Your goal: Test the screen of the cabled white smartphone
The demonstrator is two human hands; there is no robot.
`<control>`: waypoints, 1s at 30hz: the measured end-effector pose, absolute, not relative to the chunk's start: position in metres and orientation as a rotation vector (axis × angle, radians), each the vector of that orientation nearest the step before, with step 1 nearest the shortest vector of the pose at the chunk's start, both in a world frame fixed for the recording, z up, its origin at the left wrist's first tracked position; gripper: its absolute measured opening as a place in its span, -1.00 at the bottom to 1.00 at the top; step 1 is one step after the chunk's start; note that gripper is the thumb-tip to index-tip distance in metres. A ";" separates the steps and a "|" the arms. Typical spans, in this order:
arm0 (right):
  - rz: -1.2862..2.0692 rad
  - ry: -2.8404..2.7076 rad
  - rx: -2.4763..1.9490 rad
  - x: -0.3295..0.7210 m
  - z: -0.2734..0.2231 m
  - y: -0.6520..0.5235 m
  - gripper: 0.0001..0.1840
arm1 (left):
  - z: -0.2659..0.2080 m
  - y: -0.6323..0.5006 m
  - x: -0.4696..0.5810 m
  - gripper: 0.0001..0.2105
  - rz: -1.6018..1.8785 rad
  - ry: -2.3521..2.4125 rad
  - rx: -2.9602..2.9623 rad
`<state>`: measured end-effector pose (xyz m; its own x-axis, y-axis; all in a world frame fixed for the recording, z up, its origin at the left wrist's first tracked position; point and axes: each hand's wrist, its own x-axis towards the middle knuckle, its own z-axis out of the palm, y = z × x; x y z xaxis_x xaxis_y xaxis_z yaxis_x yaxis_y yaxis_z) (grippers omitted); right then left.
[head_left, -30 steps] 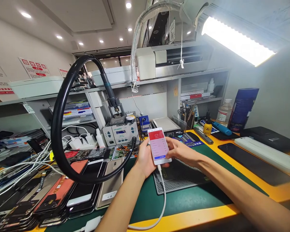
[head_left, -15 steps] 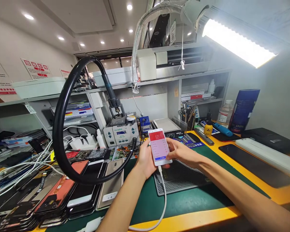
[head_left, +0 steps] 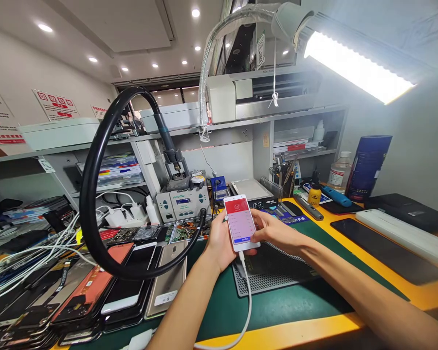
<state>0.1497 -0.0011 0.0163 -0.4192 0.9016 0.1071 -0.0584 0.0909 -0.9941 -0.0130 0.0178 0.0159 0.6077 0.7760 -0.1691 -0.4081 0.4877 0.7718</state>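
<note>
Two hands [head_left: 219,240] [head_left: 273,231] grip phone [head_left: 240,222] between them

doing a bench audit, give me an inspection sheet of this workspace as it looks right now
surface: yellow bench with green mat and a grey perforated pad beneath the hands.
job's things: white phone, screen lit red and white, held above the pad.
clutter: phones and screens stacked at left; bottles and tools at back right.
grippers: left hand grips the phone; right hand touches its right edge.
cables: white cable plugged into the phone's bottom; white cable tangle far left.
surroundings: rework station with black hose loop; lit lamp; shelves.
</note>
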 end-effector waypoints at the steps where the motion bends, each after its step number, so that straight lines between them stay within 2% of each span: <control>1: 1.450 -1.539 -0.873 0.150 0.017 -0.001 -0.31 | 0.016 0.018 -0.013 -0.48 0.766 0.555 0.754; 22: 1.389 -1.562 -0.929 0.150 0.018 -0.003 -0.33 | 0.016 0.018 -0.014 -0.50 0.766 0.577 0.743; 30: 1.400 -1.556 -0.911 0.150 0.019 -0.004 -0.36 | 0.016 0.018 -0.013 -0.43 0.771 0.575 0.753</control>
<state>0.1496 -0.0036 0.0186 -0.3898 0.9141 0.1113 -0.0141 0.1150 -0.9933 -0.0127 0.0176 0.0164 0.5918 0.7843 -0.1863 -0.4023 0.4876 0.7748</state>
